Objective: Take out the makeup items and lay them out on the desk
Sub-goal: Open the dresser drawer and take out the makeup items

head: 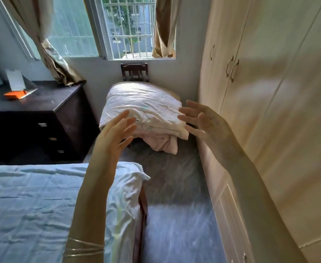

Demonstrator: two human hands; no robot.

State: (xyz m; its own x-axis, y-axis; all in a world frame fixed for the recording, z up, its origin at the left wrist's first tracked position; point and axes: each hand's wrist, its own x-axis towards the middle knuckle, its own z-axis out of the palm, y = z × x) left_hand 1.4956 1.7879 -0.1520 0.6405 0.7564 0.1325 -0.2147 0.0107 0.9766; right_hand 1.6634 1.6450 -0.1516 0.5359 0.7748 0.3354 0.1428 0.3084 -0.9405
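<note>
Dark wood makes up the desk (48,99) at the far left, a chest with three drawers (49,138) down its front. Near its left rear edge lie an orange box (15,95) and a propped white card or small mirror (15,80); whether either is makeup I cannot tell. No makeup items or bag are plainly visible anywhere, so the task's things are most likely still stowed out of sight.

Below the desk, the bed (32,205) with its pale blue sheet fills the lower left. The left hand (114,133) is raised over the bed's corner, fingers spread and straight, holding nothing. Just beyond it a bundle of white bedding (142,111) sits piled on a chair (135,71) under the window (129,27). The right hand (199,118) is also wide open and empty, close to the wardrobe (269,92) on the right.

In my judgement this is the search step at the very start: nothing is laid out. The next move calls for finding the container, perhaps in the drawers or wardrobe.

Room is tight: a narrow strip of grey floor (174,205) runs between bed edge and wardrobe front, blocked ahead by the chair.
</note>
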